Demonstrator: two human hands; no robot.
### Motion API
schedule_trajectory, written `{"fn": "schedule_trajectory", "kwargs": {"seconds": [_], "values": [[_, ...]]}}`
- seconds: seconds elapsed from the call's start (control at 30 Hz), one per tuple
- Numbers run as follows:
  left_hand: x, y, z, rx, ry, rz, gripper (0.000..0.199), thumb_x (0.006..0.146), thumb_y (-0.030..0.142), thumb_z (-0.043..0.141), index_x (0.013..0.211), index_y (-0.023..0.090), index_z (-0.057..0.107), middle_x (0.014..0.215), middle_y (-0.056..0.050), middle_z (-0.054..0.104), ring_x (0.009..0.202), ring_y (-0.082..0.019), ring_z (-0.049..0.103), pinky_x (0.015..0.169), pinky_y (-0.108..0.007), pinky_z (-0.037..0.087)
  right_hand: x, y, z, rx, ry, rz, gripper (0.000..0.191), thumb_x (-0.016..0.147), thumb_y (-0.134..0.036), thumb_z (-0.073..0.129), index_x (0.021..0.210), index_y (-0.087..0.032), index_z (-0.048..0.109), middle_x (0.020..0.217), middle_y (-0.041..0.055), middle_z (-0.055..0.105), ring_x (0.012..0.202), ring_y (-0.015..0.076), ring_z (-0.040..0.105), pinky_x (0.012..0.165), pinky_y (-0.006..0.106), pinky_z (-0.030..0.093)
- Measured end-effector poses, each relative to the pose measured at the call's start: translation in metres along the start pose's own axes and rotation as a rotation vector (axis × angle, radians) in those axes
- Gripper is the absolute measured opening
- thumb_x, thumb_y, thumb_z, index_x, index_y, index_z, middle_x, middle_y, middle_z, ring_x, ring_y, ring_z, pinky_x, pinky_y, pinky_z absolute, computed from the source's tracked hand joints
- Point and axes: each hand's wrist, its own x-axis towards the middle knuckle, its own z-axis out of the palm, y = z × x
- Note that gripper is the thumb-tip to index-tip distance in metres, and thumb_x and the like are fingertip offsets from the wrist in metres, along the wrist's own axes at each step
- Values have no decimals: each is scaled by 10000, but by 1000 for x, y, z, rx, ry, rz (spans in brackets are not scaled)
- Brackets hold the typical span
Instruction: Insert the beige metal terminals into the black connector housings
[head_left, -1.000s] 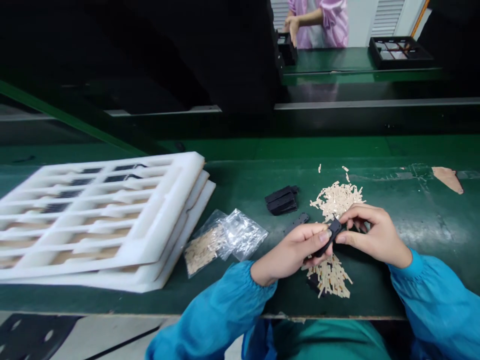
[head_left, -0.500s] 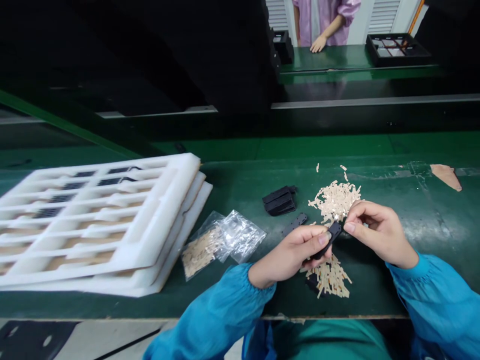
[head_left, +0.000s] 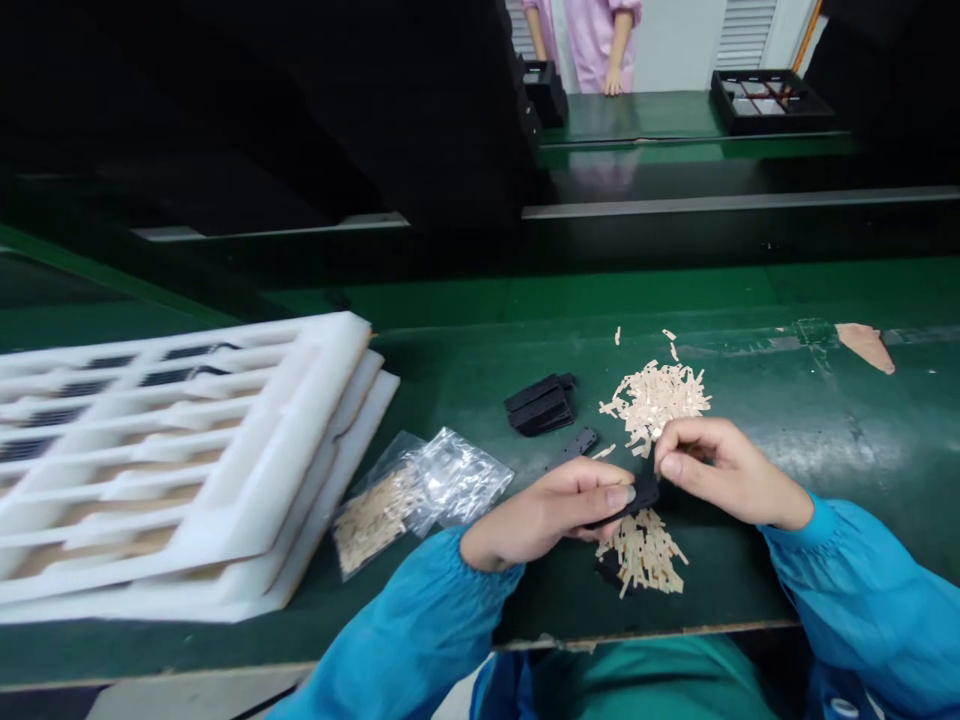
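Observation:
My left hand [head_left: 546,508] is closed around a narrow black plastic piece [head_left: 645,491], with its thumb on top. At the far end of that piece, my right hand [head_left: 720,468] pinches thumb and forefinger together; whatever is between the fingertips is too small to make out. Just beyond them lies a heap of small beige strips [head_left: 660,392]. A second heap of beige strips [head_left: 646,562] spreads below my left hand, partly over something black. Left of the first heap sit a stack of black pieces [head_left: 540,404] and a single black piece [head_left: 576,446], partly hidden by my hand.
White foam trays [head_left: 307,420] are stacked at the left, some slots holding black parts. Beside them lie a clear bag of beige strips [head_left: 373,520] and a shiny clear bag [head_left: 466,474]. A peach-coloured scrap [head_left: 866,345] lies far right. Across the bench stands a person in pink [head_left: 596,45].
The black piece has tipped from a steep slant to a flatter one in my left hand. My right fingertips stay at its end. The view has shifted slightly right.

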Motion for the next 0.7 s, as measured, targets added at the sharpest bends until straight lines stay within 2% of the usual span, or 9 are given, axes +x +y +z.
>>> {"fn": "schedule_trajectory", "kwargs": {"seconds": [0.07,0.13,0.17,0.3,0.37,0.43,0.5,0.6,0.7], "values": [[0,1,1,109,-17,-4,488,969,533,570,655,162,521,561,48,403,502,-85,297,481,-245,203,1,0,-1,6,-158,43,445,953,-543,669,703,-179,612,617,-34,471,574,125,390,514,255,310],[2,0,3,255,58,36,460,1005,499,516,694,162,549,588,34,452,527,-96,367,506,-238,274,2,1,-5,-7,-221,92,480,945,-559,671,663,-174,614,576,-44,454,541,115,372,499,251,289],[3,-1,5,346,168,74,418,1019,478,497,757,162,581,633,21,508,551,-103,421,531,-236,324,3,3,-8,-18,-179,109,487,950,-564,659,664,-171,626,573,-41,468,538,116,381,502,251,295],[4,-7,6,653,831,247,304,1025,416,511,1233,206,581,938,-29,674,633,-126,578,612,-259,443,8,12,-26,-108,222,144,473,988,-574,585,806,-155,707,660,0,582,572,136,465,540,265,363],[2,-7,4,749,962,274,300,1016,395,531,1239,207,601,894,-24,680,594,-126,566,589,-262,430,9,16,-30,-217,258,174,399,989,-522,610,881,-159,736,718,17,640,611,150,520,572,272,394],[-1,-5,2,849,891,263,218,1004,361,550,1073,198,678,766,-7,655,577,-130,545,571,-258,400,8,19,-26,-372,141,174,254,966,-414,673,919,-182,766,737,15,677,635,158,564,591,275,397],[-4,-1,1,942,689,219,200,990,329,572,921,197,705,656,7,611,570,-136,524,547,-254,356,6,19,-16,-525,-13,133,108,918,-305,739,963,-216,780,706,-9,679,604,151,571,575,272,364],[-5,-1,2,1038,365,148,270,963,312,614,727,195,673,537,27,518,501,-126,454,503,-267,263,4,19,1,-701,-174,39,212,832,-189,809,1028,-255,764,669,-37,653,580,146,556,557,274,291],[-1,-11,5,1107,234,152,432,954,359,645,569,182,566,503,24,476,453,-114,397,504,-295,201,3,18,11,-782,-238,-2,250,792,-95,777,981,-254,737,647,-44,612,584,146,526,550,282,231]]}}
